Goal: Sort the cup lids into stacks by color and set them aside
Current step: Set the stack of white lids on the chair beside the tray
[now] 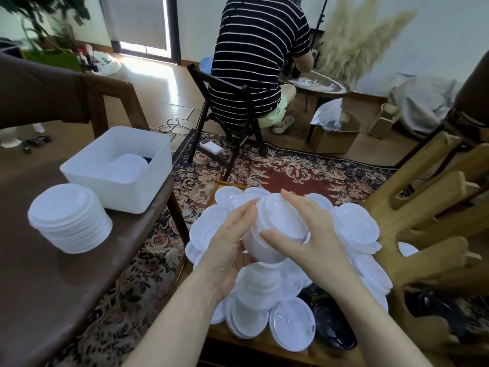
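Both hands grip one stack of white lids (pixel 277 223) held above a loose pile of white lids (pixel 354 229). My left hand (pixel 227 245) cups the stack from the left and below. My right hand (pixel 309 234) wraps over its top and right side. A few black lids (pixel 333 324) lie at the pile's near right edge. On the brown table (pixel 53 300) to the left stands a finished stack of white lids (pixel 68 218). Behind it a white bin (pixel 119 168) holds more white lids.
A person in a striped shirt sits on a dark folding chair (pixel 232 112), back to me. A wooden chair frame (pixel 428 229) stands close on the right. A patterned rug (pixel 291 170) covers the floor, with cardboard boxes (pixel 336 136) beyond.
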Demonstrator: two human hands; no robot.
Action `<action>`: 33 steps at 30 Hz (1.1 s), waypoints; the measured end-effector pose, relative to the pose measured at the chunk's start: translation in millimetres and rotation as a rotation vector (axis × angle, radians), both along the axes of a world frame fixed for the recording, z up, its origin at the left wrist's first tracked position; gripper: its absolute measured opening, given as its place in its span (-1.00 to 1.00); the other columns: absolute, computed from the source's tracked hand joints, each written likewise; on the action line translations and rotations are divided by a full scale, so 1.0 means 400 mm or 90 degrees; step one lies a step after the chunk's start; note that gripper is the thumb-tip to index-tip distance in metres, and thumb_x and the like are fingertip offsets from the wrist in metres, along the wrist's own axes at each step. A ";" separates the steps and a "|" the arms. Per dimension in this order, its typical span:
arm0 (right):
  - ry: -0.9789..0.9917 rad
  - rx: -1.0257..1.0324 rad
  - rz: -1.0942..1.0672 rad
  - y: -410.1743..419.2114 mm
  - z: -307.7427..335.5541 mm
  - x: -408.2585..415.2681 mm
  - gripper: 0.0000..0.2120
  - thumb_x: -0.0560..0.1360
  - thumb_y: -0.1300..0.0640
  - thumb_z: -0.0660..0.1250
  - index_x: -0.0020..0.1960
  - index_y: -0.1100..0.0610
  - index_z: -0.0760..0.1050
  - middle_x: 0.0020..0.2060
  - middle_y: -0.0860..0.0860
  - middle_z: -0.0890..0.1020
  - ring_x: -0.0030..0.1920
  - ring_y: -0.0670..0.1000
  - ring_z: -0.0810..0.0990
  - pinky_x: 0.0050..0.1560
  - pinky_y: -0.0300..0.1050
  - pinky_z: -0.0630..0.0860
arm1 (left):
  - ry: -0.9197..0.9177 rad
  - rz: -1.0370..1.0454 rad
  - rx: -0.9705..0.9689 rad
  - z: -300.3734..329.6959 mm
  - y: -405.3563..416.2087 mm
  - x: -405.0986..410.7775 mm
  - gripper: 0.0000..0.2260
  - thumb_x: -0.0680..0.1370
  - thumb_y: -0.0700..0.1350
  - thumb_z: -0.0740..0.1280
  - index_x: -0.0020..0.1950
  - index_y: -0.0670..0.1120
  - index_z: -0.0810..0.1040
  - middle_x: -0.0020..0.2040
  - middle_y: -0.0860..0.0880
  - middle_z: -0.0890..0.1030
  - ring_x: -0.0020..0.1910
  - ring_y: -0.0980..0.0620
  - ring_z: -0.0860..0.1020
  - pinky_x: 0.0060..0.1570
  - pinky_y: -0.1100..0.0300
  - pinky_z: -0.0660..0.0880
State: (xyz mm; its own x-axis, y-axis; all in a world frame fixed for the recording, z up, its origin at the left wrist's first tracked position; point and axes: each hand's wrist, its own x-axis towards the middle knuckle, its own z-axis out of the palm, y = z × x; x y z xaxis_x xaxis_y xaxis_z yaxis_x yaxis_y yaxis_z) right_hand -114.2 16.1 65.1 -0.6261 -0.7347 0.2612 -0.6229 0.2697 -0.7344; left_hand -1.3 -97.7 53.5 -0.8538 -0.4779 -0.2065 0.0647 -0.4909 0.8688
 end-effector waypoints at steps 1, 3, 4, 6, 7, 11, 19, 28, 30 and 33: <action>0.020 0.006 -0.012 -0.002 -0.001 0.005 -0.26 0.20 -0.44 0.32 0.35 -0.26 0.37 0.21 -0.28 0.45 0.28 -0.13 0.36 0.28 -0.20 0.30 | 0.003 0.003 -0.002 0.000 0.001 0.001 -0.54 0.46 0.17 0.32 0.33 0.09 0.57 0.18 0.00 0.69 0.01 0.06 0.66 0.07 0.03 0.58; 0.049 0.005 -0.030 -0.005 0.005 0.013 -0.28 0.20 -0.45 0.30 0.32 -0.28 0.37 0.14 -0.30 0.44 0.21 -0.13 0.35 0.22 -0.25 0.29 | 0.007 0.013 0.000 -0.002 -0.002 -0.001 -0.52 0.43 0.17 0.34 0.34 0.12 0.56 0.20 0.00 0.67 0.03 0.05 0.65 0.09 0.00 0.57; 0.054 0.000 -0.027 -0.006 0.007 0.016 -0.31 0.20 -0.45 0.30 0.30 -0.31 0.36 0.11 -0.31 0.43 0.19 -0.14 0.35 0.18 -0.28 0.29 | 0.007 0.016 0.001 -0.003 -0.004 -0.003 -0.53 0.44 0.16 0.34 0.34 0.12 0.55 0.21 0.00 0.67 0.04 0.04 0.64 0.13 -0.03 0.56; 0.030 -0.018 -0.012 -0.007 0.009 0.017 -0.35 0.21 -0.41 0.34 0.28 -0.33 0.35 0.11 -0.29 0.43 0.21 -0.17 0.36 0.15 -0.35 0.30 | 0.001 0.016 0.003 -0.002 -0.006 -0.004 -0.54 0.45 0.15 0.34 0.34 0.12 0.55 0.22 0.00 0.67 0.05 0.02 0.64 0.17 -0.07 0.55; 0.010 -0.030 -0.001 -0.007 0.008 0.015 -0.35 0.22 -0.38 0.38 0.29 -0.31 0.36 0.14 -0.26 0.44 0.24 -0.19 0.37 0.16 -0.37 0.32 | -0.001 0.014 0.007 -0.002 -0.007 -0.004 -0.54 0.45 0.15 0.34 0.35 0.11 0.55 0.21 0.00 0.67 0.05 0.02 0.64 0.14 -0.05 0.56; -0.027 -0.042 0.066 0.005 0.008 0.006 -0.34 0.34 -0.07 0.56 0.38 -0.14 0.39 0.24 -0.14 0.45 0.29 -0.24 0.38 0.21 -0.41 0.33 | 0.009 0.005 0.033 -0.003 -0.015 0.001 -0.68 0.59 0.06 0.28 0.32 0.08 0.56 0.05 0.07 0.71 -0.07 0.11 0.67 -0.03 0.08 0.60; -0.026 0.003 0.087 0.010 0.000 0.000 -0.31 0.32 -0.29 0.48 0.39 -0.18 0.39 0.25 -0.20 0.41 0.36 -0.18 0.35 0.22 -0.37 0.33 | -0.013 -0.012 -0.006 -0.003 -0.013 0.005 -0.67 0.57 0.05 0.35 0.34 0.11 0.55 0.11 0.04 0.70 -0.01 0.07 0.66 -0.04 0.11 0.58; -0.164 -0.056 0.060 0.020 -0.007 -0.022 -0.43 0.37 -0.13 0.41 0.36 -0.18 0.39 0.27 -0.22 0.46 0.25 -0.28 0.45 0.24 -0.11 0.50 | 0.020 0.148 0.038 0.015 -0.056 0.010 -0.53 0.35 -0.06 0.52 0.25 0.17 0.61 0.27 0.00 0.60 0.13 -0.04 0.59 -0.16 0.14 0.59; -0.174 -0.033 0.010 0.032 -0.033 -0.035 -0.48 0.42 -0.07 0.42 0.35 -0.16 0.40 0.24 -0.22 0.46 0.24 -0.29 0.45 0.28 -0.04 0.48 | 0.026 0.213 0.062 0.018 -0.082 0.020 -0.62 0.44 -0.09 0.47 0.21 0.21 0.61 0.27 0.04 0.59 0.18 -0.02 0.57 -0.14 0.14 0.57; -0.139 0.084 0.038 0.049 -0.080 -0.041 -0.44 0.45 -0.01 0.46 0.40 -0.16 0.36 0.27 -0.28 0.42 0.32 -0.28 0.36 0.36 -0.12 0.36 | 0.029 0.276 0.081 0.015 -0.107 0.032 -0.71 0.53 -0.12 0.40 0.18 0.20 0.60 0.26 0.05 0.61 0.22 -0.01 0.57 -0.14 0.14 0.57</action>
State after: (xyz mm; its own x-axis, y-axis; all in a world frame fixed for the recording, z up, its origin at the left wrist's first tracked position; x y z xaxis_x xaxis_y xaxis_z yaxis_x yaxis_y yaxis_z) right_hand -130.5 35.7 33.0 -0.6112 -0.7911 0.0246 -0.4712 0.3386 -0.8145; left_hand 11.7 -140.5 59.6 -0.5895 -0.7670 -0.2533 0.3249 -0.5122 0.7951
